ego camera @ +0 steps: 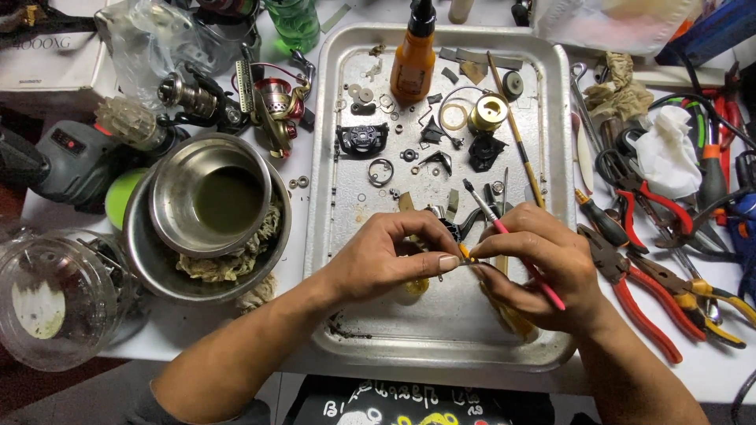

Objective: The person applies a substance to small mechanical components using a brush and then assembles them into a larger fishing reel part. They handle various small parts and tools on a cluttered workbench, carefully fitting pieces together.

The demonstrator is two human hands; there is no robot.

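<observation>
Both hands meet over the near half of a metal tray [441, 330]. My left hand [386, 260] pinches a small metal part [465, 256] between thumb and fingers. My right hand [535, 267] touches the same part and holds a thin pink-handled brush [504, 228] that points up and left. Several small black and brass reel parts [441, 134] lie scattered on the far half of the tray. An orange bottle with a black cap [413, 55] stands at the tray's far edge.
Two stacked steel bowls [209, 212] with a rag sit left of the tray, with fishing reels [272, 102] behind and a clear jar [55, 295] at the near left. Red-handled pliers [638, 295], screwdrivers and crumpled tissue [665, 149] lie to the right.
</observation>
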